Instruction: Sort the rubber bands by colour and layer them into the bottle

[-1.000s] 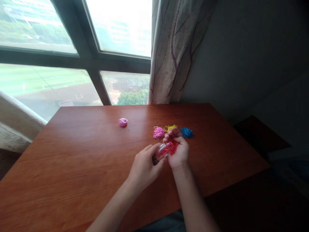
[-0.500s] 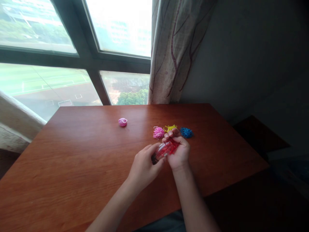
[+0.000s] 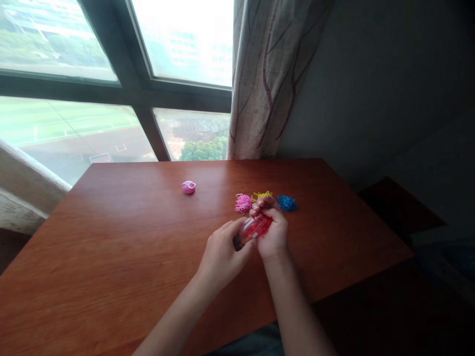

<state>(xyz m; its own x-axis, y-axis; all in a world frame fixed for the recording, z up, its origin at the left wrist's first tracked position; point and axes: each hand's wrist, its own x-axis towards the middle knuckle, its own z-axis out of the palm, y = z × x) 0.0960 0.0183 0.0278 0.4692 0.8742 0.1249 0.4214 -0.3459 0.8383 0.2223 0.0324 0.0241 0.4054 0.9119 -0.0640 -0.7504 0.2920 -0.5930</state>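
Observation:
My left hand (image 3: 225, 249) is closed around a small clear container (image 3: 244, 234) with a dark end, tilted toward my right hand. Red rubber bands (image 3: 261, 225) show at and inside its right end. My right hand (image 3: 275, 232) curls around that end and the red bands, its palm turned up; how many lie in the palm is hidden. Just beyond the fingers lie a pile of pink rubber bands (image 3: 243, 203), a partly covered yellow pile (image 3: 262, 196) and a blue pile (image 3: 287, 202).
A round pink piece with a pale loop (image 3: 188, 187) sits alone farther back on the brown wooden table (image 3: 122, 247). Behind the table are a window (image 3: 139, 94) and a patterned curtain (image 3: 267, 74). The table's right edge slants toward me.
My right hand has drawn in slightly and its fingers have closed more around the container's end and the red rubber bands. My left hand has barely moved.

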